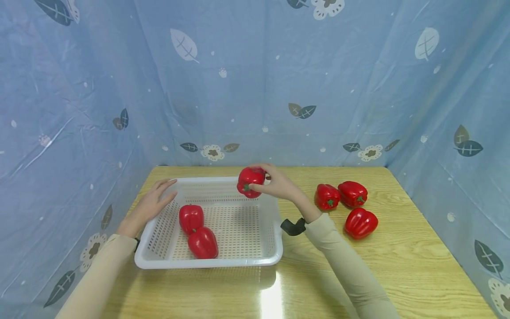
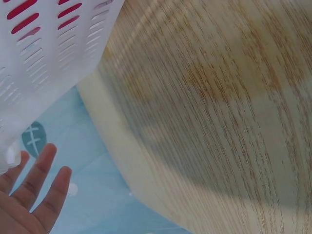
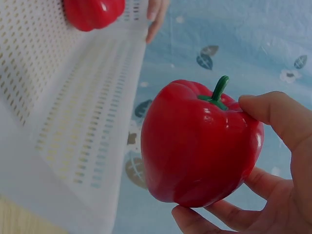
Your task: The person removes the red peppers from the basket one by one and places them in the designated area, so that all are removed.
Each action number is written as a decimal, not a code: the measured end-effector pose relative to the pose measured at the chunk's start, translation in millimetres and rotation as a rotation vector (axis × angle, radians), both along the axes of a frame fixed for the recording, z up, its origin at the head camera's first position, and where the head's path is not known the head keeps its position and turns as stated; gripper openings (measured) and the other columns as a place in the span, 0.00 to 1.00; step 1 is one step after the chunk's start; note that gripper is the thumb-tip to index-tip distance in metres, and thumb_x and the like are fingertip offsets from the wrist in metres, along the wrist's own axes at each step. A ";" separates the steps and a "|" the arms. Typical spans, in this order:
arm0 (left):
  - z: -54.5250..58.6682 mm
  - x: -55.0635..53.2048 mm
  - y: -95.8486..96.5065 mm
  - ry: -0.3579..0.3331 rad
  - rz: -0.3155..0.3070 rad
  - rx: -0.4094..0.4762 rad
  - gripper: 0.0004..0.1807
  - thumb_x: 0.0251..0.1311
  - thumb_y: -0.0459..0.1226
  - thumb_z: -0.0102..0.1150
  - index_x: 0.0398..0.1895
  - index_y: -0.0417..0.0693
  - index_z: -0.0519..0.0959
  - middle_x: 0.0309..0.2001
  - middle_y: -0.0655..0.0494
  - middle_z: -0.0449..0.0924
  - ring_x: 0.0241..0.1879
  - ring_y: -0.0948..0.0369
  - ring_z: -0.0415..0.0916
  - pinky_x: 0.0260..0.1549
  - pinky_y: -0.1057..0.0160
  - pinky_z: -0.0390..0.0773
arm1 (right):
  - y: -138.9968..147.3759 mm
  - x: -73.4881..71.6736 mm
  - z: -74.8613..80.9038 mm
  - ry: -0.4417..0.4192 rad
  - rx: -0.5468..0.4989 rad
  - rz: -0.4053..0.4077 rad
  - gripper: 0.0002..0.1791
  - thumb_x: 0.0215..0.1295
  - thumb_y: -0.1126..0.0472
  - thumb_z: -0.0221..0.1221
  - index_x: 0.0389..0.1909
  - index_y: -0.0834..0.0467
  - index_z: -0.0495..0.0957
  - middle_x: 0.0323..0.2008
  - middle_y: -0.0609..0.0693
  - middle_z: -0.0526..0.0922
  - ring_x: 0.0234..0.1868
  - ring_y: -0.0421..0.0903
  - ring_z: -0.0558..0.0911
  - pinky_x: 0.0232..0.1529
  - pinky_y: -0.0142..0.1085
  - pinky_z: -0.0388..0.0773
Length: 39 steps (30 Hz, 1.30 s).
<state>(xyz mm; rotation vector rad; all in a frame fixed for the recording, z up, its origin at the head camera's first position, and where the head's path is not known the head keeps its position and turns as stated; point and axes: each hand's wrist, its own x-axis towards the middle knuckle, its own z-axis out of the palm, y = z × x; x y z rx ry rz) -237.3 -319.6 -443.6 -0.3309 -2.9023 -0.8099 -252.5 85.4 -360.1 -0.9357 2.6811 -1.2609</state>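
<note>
My right hand (image 1: 277, 183) holds a red bell pepper (image 3: 195, 146) with a green stem, thumb near the stem and fingers on the opposite side. This pepper is raised over the far right corner of a white plastic basket (image 1: 209, 264). Two more red bell peppers, one farther back (image 1: 191, 218) and one nearer (image 1: 203, 243), lie together in the basket's left half. At the basket's left rim is my left hand (image 1: 148, 204), its fingers extended and spread. In the left wrist view those fingers are outside the perforated wall; whether they touch it is hard to tell.
Right of the basket, three red bell peppers lie on the wooden table (image 1: 398, 266): one on the left (image 1: 327, 197), one behind (image 1: 353, 193), one nearer (image 1: 361, 223). A blue patterned curtain (image 1: 247, 88) encloses the table's back and sides.
</note>
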 end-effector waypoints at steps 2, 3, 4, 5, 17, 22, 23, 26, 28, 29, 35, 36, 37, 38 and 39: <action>0.0 0.1 -0.2 0.003 0.001 0.001 0.31 0.66 0.51 0.46 0.70 0.53 0.57 0.69 0.42 0.51 0.65 0.39 0.54 0.56 0.31 0.58 | 5.2 0.8 -0.3 -0.006 -0.014 -0.016 0.31 0.55 0.53 0.64 0.60 0.55 0.68 0.54 0.53 0.71 0.53 0.50 0.72 0.50 0.48 0.76; -0.1 0.2 -0.1 0.003 0.002 0.001 0.31 0.65 0.51 0.46 0.70 0.53 0.57 0.69 0.43 0.51 0.65 0.39 0.54 0.56 0.31 0.58 | 7.7 1.5 -0.2 -0.006 -0.022 -0.021 0.31 0.55 0.54 0.64 0.60 0.55 0.68 0.55 0.53 0.71 0.53 0.50 0.72 0.51 0.49 0.76; -0.1 0.2 0.1 0.003 0.002 0.001 0.31 0.65 0.51 0.47 0.70 0.53 0.57 0.69 0.43 0.52 0.65 0.40 0.54 0.56 0.31 0.58 | 10.2 1.9 -0.1 -0.010 -0.029 -0.029 0.31 0.56 0.54 0.64 0.60 0.54 0.68 0.55 0.53 0.70 0.53 0.50 0.72 0.51 0.49 0.76; -0.1 0.1 0.2 0.003 0.005 0.001 0.31 0.65 0.51 0.47 0.70 0.53 0.57 0.69 0.43 0.52 0.65 0.40 0.54 0.56 0.31 0.58 | 12.6 2.4 0.0 -0.014 -0.035 -0.036 0.30 0.56 0.54 0.64 0.60 0.54 0.68 0.55 0.52 0.70 0.53 0.50 0.72 0.52 0.48 0.76; -0.4 -1.4 -0.5 -0.001 0.002 0.006 0.31 0.65 0.51 0.46 0.70 0.54 0.57 0.69 0.43 0.52 0.65 0.40 0.53 0.55 0.30 0.58 | 44.0 8.5 -1.8 -0.013 -0.054 -0.100 0.32 0.57 0.51 0.63 0.63 0.52 0.66 0.59 0.53 0.68 0.56 0.51 0.71 0.57 0.49 0.71; -0.4 -1.1 -1.5 0.009 -0.007 0.008 0.31 0.65 0.51 0.47 0.70 0.53 0.57 0.69 0.42 0.52 0.65 0.40 0.54 0.55 0.30 0.58 | 57.9 13.3 -5.4 -0.018 -0.057 -0.143 0.34 0.55 0.49 0.64 0.63 0.51 0.66 0.59 0.51 0.69 0.57 0.51 0.70 0.57 0.50 0.71; -0.3 -1.2 -1.4 0.011 -0.009 0.009 0.31 0.66 0.51 0.47 0.70 0.53 0.58 0.69 0.42 0.52 0.65 0.40 0.53 0.55 0.31 0.57 | 60.7 14.1 -6.7 -0.020 -0.054 -0.154 0.34 0.55 0.49 0.64 0.63 0.50 0.66 0.59 0.51 0.69 0.57 0.51 0.70 0.57 0.50 0.71; -0.3 -1.6 -1.1 0.014 -0.004 0.008 0.31 0.66 0.51 0.47 0.69 0.53 0.58 0.69 0.42 0.53 0.66 0.40 0.53 0.57 0.32 0.57 | 69.4 16.4 -11.0 -0.014 -0.053 -0.178 0.35 0.54 0.47 0.64 0.63 0.50 0.66 0.59 0.50 0.69 0.57 0.50 0.70 0.57 0.50 0.72; 0.0 -1.3 -0.4 0.004 -0.001 0.008 0.31 0.66 0.51 0.47 0.69 0.53 0.58 0.69 0.42 0.52 0.66 0.40 0.53 0.57 0.32 0.56 | 75.0 18.6 -13.9 -0.007 -0.060 -0.185 0.34 0.54 0.48 0.65 0.62 0.50 0.66 0.59 0.51 0.69 0.58 0.51 0.70 0.56 0.51 0.72; 0.2 -1.0 -0.1 0.000 0.001 0.008 0.31 0.66 0.51 0.47 0.69 0.53 0.58 0.69 0.43 0.52 0.66 0.40 0.53 0.57 0.32 0.56 | 77.6 19.9 -15.2 -0.003 -0.064 -0.189 0.34 0.54 0.48 0.65 0.62 0.50 0.66 0.59 0.51 0.69 0.58 0.51 0.70 0.56 0.51 0.72; 1.9 -0.1 0.7 -0.006 0.007 0.008 0.31 0.66 0.51 0.46 0.70 0.53 0.58 0.69 0.43 0.52 0.66 0.40 0.53 0.57 0.32 0.56 | 93.1 27.1 -25.7 0.038 -0.057 -0.217 0.33 0.55 0.50 0.65 0.62 0.52 0.67 0.60 0.53 0.69 0.57 0.53 0.70 0.54 0.52 0.73; 1.9 -0.3 0.6 -0.005 0.006 0.006 0.31 0.66 0.51 0.46 0.70 0.53 0.58 0.69 0.43 0.51 0.66 0.40 0.53 0.57 0.31 0.56 | 95.6 28.4 -27.0 0.043 -0.055 -0.223 0.33 0.55 0.51 0.65 0.62 0.53 0.67 0.59 0.54 0.69 0.57 0.53 0.70 0.54 0.51 0.74; 2.0 -0.3 0.6 -0.003 0.006 0.006 0.31 0.66 0.51 0.46 0.70 0.53 0.58 0.69 0.42 0.51 0.66 0.40 0.53 0.57 0.31 0.56 | 98.2 29.3 -28.8 0.050 -0.046 -0.231 0.33 0.55 0.51 0.65 0.62 0.53 0.67 0.59 0.54 0.69 0.56 0.52 0.71 0.53 0.50 0.75; 2.1 -0.1 0.8 -0.003 0.007 0.008 0.31 0.66 0.51 0.46 0.70 0.53 0.58 0.69 0.42 0.51 0.66 0.40 0.53 0.57 0.31 0.56 | 100.7 30.7 -30.0 0.057 -0.037 -0.239 0.33 0.55 0.51 0.65 0.62 0.53 0.67 0.59 0.53 0.69 0.54 0.52 0.72 0.51 0.49 0.76; 2.0 0.0 0.7 -0.005 0.011 0.010 0.31 0.66 0.51 0.47 0.70 0.53 0.58 0.69 0.43 0.51 0.66 0.40 0.53 0.57 0.31 0.57 | 103.1 32.1 -31.1 0.065 -0.024 -0.247 0.33 0.55 0.51 0.65 0.62 0.53 0.67 0.58 0.53 0.69 0.52 0.51 0.72 0.49 0.47 0.77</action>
